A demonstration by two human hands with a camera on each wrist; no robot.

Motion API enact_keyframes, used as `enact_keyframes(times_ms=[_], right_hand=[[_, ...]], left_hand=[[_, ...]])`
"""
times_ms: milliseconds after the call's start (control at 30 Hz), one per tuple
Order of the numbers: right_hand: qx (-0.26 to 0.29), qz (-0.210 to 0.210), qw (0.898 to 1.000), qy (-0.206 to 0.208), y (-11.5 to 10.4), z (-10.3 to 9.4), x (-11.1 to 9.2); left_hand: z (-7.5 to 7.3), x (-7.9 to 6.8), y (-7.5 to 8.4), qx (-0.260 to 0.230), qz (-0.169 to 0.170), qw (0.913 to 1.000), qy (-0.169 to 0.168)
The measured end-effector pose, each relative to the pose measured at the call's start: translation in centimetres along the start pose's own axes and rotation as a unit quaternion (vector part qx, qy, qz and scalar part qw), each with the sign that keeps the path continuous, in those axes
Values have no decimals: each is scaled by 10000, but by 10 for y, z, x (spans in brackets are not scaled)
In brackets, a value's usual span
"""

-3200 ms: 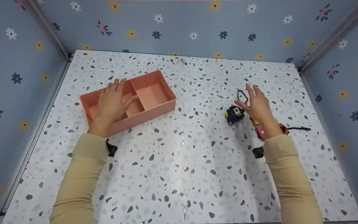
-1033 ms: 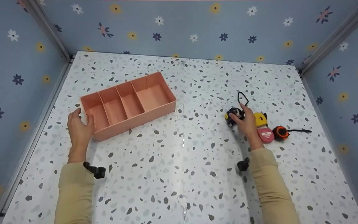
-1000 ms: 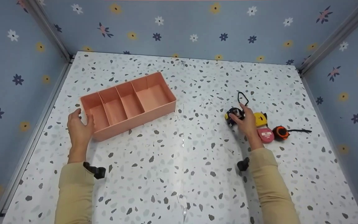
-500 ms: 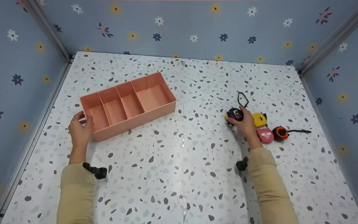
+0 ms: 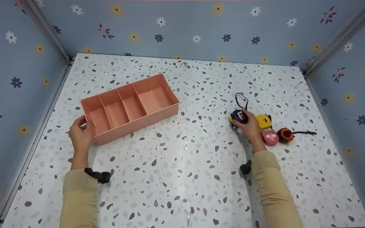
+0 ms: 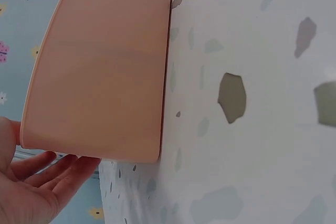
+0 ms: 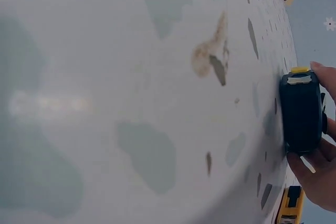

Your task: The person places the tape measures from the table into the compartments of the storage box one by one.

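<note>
A pink divided storage box point(image 5: 136, 126) stands at a slant on the left of the table. At its left short end my left hand point(image 5: 81, 134) grips the wall, thumb at the rim and fingers along the outside, as the left wrist view shows the box wall point(image 6: 100, 77). My right hand point(image 5: 250, 127) holds a dark blue tape measure point(image 5: 238, 116) with a yellow button between thumb and fingers, its black strap loop trailing behind. In the right wrist view this tape measure point(image 7: 301, 114) is close over the tabletop.
Beside my right hand lie a yellow tape measure point(image 5: 263, 121), a pink tape measure point(image 5: 270, 138) and an orange-and-black tape measure point(image 5: 285, 135) with a black strap. Flower-patterned panels point(image 5: 182, 28) wall in the speckled table point(image 5: 169, 177).
My left hand has moved from above the box to its left end and now grips it. My right hand has come down onto the blue tape measure, whose strap loop has shifted left.
</note>
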State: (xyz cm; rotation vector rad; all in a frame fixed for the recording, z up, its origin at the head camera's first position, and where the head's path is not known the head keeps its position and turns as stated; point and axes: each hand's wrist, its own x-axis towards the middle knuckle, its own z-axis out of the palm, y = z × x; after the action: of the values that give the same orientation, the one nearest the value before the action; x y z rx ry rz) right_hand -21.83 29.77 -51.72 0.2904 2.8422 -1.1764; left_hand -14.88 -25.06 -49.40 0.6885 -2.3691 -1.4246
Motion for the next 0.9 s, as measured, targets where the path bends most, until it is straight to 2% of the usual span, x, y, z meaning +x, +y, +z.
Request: enact_keyframes(times_ms=[267,433,900], right_hand=[[5,-20,9999,122,1,2,1],[288,-51,9995,146,2,2,0],[568,241,9980,153,1,3,0]], left_hand=[[1,-2,-3,-197,194,9995,159],[1,-2,-4,-313,304,9988,233],[1,-2,-3,-299,25,9994,182]])
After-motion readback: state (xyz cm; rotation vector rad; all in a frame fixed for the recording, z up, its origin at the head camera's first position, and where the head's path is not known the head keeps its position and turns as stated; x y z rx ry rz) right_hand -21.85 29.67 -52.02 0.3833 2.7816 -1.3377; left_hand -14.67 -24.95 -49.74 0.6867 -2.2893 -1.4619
